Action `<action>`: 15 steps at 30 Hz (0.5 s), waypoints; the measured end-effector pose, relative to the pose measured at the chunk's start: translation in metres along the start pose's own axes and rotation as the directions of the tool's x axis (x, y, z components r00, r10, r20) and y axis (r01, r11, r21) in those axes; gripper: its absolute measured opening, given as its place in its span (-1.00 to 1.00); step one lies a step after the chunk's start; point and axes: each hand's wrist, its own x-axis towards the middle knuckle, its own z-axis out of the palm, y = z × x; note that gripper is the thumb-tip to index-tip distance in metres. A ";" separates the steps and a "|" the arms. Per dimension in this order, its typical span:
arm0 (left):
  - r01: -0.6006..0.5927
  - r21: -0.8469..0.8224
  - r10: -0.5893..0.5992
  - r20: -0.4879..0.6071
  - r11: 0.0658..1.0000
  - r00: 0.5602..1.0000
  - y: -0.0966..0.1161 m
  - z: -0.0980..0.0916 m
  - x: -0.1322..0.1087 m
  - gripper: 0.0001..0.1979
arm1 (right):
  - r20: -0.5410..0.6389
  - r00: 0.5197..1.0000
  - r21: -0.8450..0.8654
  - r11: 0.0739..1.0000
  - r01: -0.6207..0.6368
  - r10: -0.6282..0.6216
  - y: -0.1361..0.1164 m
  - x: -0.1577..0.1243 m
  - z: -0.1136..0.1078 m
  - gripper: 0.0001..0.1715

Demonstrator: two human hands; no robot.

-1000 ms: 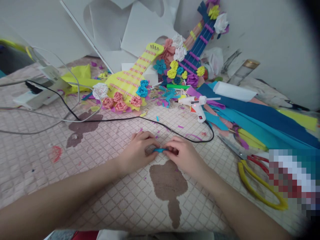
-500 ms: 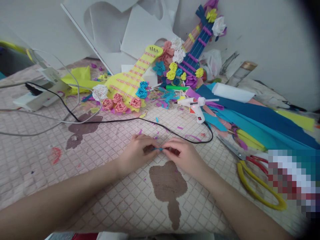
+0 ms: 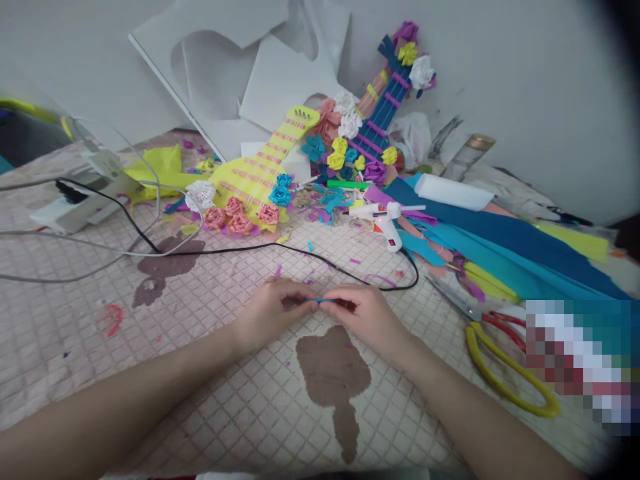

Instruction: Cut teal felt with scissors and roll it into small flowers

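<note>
A small strip of blue crepe paper (image 3: 320, 301) is pinched between my two hands above the middle of the table. My left hand (image 3: 273, 308) grips its left end between thumb and fingers. From the other side my right hand (image 3: 363, 313) pinches it, fingertips nearly touching those of the left. Much of the strip is hidden by the fingers. Beyond the hands lies a white hot glue gun (image 3: 383, 220). Farther back are a yellow paper guitar (image 3: 253, 167) with paper roses and a dark blue guitar (image 3: 383, 117) trimmed in purple.
Scissors with yellow and red handles (image 3: 510, 373) lie at the right, near sheets of blue crepe paper (image 3: 505, 233). A black cord (image 3: 225, 251) runs across to a power strip (image 3: 75, 203). White foam boards (image 3: 280, 80) lean on the wall.
The view has shifted slightly. My hands stay together, and the blue strip between the fingertips now looks flatter and straighter. The glue gun and guitars rest where they were.
</note>
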 end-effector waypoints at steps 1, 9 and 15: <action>0.019 -0.025 -0.019 -0.002 1.000 1.000 -0.001 0.000 0.000 -0.87 | -0.004 1.000 0.008 1.000 -0.019 0.019 0.000 0.000 -0.001 -0.83; 0.065 -0.130 -0.063 0.017 0.989 0.998 -0.004 0.001 0.001 -0.86 | 0.047 0.992 0.065 0.990 -0.122 0.119 0.002 0.000 -0.004 -0.76; 0.043 -0.094 -0.038 0.061 0.995 0.997 -0.003 0.000 0.001 -0.78 | 0.082 0.990 0.120 0.985 -0.120 0.111 0.000 0.000 -0.004 -0.75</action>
